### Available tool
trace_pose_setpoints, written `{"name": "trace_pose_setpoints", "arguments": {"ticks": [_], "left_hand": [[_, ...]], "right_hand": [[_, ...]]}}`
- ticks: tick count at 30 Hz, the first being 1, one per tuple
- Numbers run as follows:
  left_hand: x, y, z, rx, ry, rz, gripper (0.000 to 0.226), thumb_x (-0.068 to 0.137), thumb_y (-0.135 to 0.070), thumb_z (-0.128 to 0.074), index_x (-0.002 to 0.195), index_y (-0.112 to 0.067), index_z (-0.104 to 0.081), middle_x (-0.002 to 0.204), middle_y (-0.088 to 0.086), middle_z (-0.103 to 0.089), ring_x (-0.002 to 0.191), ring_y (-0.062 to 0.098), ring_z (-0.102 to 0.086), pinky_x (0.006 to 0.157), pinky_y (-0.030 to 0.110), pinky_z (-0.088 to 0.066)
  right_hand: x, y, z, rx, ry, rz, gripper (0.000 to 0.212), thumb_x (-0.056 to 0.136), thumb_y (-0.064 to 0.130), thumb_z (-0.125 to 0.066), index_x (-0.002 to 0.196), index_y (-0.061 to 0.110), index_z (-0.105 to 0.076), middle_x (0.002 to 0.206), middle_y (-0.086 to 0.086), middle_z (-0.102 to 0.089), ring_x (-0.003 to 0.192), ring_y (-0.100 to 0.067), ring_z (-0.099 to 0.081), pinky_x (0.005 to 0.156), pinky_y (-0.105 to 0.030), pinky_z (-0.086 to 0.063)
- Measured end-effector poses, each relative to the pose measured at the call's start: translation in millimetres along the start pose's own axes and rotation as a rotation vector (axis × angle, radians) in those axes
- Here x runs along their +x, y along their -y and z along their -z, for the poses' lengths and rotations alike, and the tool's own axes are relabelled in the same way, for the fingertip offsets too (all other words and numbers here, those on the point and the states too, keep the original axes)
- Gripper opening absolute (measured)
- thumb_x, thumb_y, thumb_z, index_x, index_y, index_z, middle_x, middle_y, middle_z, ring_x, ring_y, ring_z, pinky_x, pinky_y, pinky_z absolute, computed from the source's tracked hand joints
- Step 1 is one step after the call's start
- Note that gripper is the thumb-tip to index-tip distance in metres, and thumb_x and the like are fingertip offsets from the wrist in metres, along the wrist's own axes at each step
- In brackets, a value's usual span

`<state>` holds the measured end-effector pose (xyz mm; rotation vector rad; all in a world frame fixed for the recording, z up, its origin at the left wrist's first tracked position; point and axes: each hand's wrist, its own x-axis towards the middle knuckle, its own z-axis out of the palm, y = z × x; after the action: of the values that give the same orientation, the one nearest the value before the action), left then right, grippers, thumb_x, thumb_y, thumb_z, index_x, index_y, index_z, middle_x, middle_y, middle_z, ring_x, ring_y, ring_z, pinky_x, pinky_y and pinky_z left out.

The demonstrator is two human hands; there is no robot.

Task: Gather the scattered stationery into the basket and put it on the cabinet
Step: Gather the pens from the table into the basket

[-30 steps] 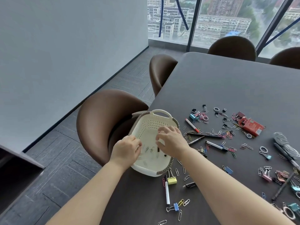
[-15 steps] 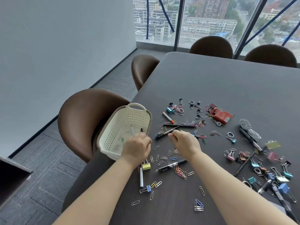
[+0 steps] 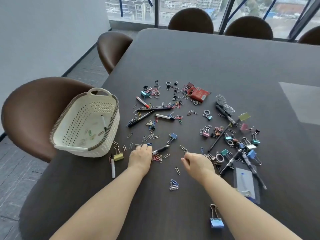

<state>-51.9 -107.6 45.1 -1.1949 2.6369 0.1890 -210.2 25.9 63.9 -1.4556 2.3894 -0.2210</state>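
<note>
A white perforated basket (image 3: 102, 149) with a brown rim stands at the table's left edge. It holds a marker (image 3: 103, 122) and several paper clips. Pens, binder clips and paper clips lie scattered over the dark table (image 3: 207, 63). My left hand (image 3: 141, 156) rests knuckles-up right of the basket, fingers curled down onto loose paper clips (image 3: 156, 157) beside a black pen (image 3: 161, 149); what it holds is hidden. My right hand (image 3: 197, 162) is further right, with thumb and forefinger pinched on the end of a silver paper clip (image 3: 183, 148).
Brown chairs (image 3: 29, 115) stand along the left and far sides. A red box (image 3: 198, 94) and a coiled grey cable (image 3: 225, 104) lie further back. A clear sleeve (image 3: 245, 182) lies at the right, a blue binder clip (image 3: 216, 222) near my right forearm.
Both hands have left the basket and moved right, onto the scattered clips on the table. The view has swung right, so more of the table shows.
</note>
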Motion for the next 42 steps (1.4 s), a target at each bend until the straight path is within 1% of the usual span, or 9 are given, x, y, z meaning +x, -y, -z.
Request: {"name": "trace_pose_setpoints", "arguments": {"ticks": [5,9,14,18,21,28,33,38,42], "left_hand": [[-2.1,-37.8,-2.6,-0.086,0.003,-0.012,0.023,0.093,-0.008,-0.037,0.115,-0.014,-0.039,0.12,0.005,-0.045,0.112,0.023,-0.046,0.087,0.034,-0.042],[-3.2,-70.1,-0.8,-0.168,-0.01,-0.062,0.052,0.09,0.0,-0.035,0.139,-0.015,-0.024,0.13,0.008,-0.033,0.114,0.023,-0.047,0.091,0.035,-0.041],[-10.7,-97.8,-3.1,-0.252,-0.026,-0.046,0.035,0.091,-0.003,-0.038,0.124,-0.012,-0.037,0.123,0.008,-0.036,0.1,0.026,-0.054,0.077,0.034,-0.042],[-26.2,-90.0,-9.0,-0.333,-0.093,0.101,0.021,0.092,-0.014,-0.041,0.113,-0.01,-0.045,0.117,0.006,-0.043,0.099,0.026,-0.052,0.074,0.033,-0.04],[-38.8,-61.6,-13.3,-0.323,-0.195,0.228,0.021,0.092,-0.021,-0.047,0.108,-0.008,-0.049,0.115,0.01,-0.046,0.104,0.027,-0.048,0.081,0.036,-0.043],[-70.6,16.9,-9.9,-0.24,-0.184,0.494,0.027,0.093,-0.026,-0.046,0.115,-0.01,-0.05,0.124,0.007,-0.044,0.113,0.024,-0.041,0.088,0.035,-0.041],[-74.1,69.2,-9.0,-0.267,-0.129,0.519,0.026,0.096,-0.028,-0.039,0.117,-0.015,-0.047,0.125,0.004,-0.046,0.11,0.023,-0.043,0.084,0.035,-0.043],[-60.9,84.0,-6.7,-0.36,-0.035,0.471,0.024,0.092,-0.031,-0.05,0.107,-0.013,-0.047,0.112,0.005,-0.054,0.096,0.025,-0.055,0.074,0.036,-0.044],[-56.4,81.0,-8.9,-0.455,0.006,0.536,0.029,0.089,-0.022,-0.052,0.116,-0.015,-0.046,0.117,0.005,-0.056,0.104,0.024,-0.055,0.078,0.034,-0.043]], "right_hand": [[-18.7,-53.0,7.0,-0.015,-0.132,-0.23,0.023,0.091,0.025,-0.047,0.109,0.012,-0.051,0.116,-0.008,-0.052,0.107,-0.028,-0.048,0.083,-0.036,-0.043],[-28.7,-88.6,13.5,-0.095,-0.015,-0.454,0.034,0.091,0.028,-0.049,0.121,0.015,-0.041,0.131,-0.013,-0.035,0.119,-0.029,-0.035,0.09,-0.037,-0.042],[-33.4,-110.9,7.7,0.041,-0.016,-0.541,0.03,0.091,0.031,-0.051,0.114,0.012,-0.05,0.126,-0.014,-0.04,0.116,-0.03,-0.037,0.089,-0.038,-0.042],[-34.8,-115.7,11.6,-0.003,-0.095,-0.444,0.017,0.088,0.011,-0.049,0.105,0.01,-0.048,0.114,-0.011,-0.051,0.105,-0.027,-0.048,0.082,-0.033,-0.042],[-28.0,-91.0,22.1,0.151,-0.169,-0.293,0.021,0.085,0.008,-0.048,0.105,0.008,-0.044,0.107,-0.01,-0.05,0.096,-0.031,-0.053,0.075,-0.034,-0.039],[-7.8,17.5,12.2,0.231,0.106,-0.029,0.024,0.086,0.011,-0.042,0.11,0.009,-0.043,0.115,-0.011,-0.049,0.099,-0.035,-0.055,0.079,-0.037,-0.041],[-3.9,50.8,-11.4,0.256,0.14,-0.054,0.026,0.091,0.015,-0.038,0.117,0.017,-0.039,0.12,-0.009,-0.053,0.1,-0.034,-0.057,0.08,-0.038,-0.044],[0.4,61.1,-22.8,0.252,0.131,-0.108,0.031,0.091,0.015,-0.039,0.121,0.02,-0.037,0.123,-0.008,-0.054,0.101,-0.034,-0.057,0.079,-0.037,-0.044],[1.3,61.3,-26.5,0.264,0.09,-0.134,0.028,0.091,0.015,-0.039,0.118,0.019,-0.039,0.116,-0.007,-0.057,0.096,-0.033,-0.057,0.071,-0.034,-0.04]]}}
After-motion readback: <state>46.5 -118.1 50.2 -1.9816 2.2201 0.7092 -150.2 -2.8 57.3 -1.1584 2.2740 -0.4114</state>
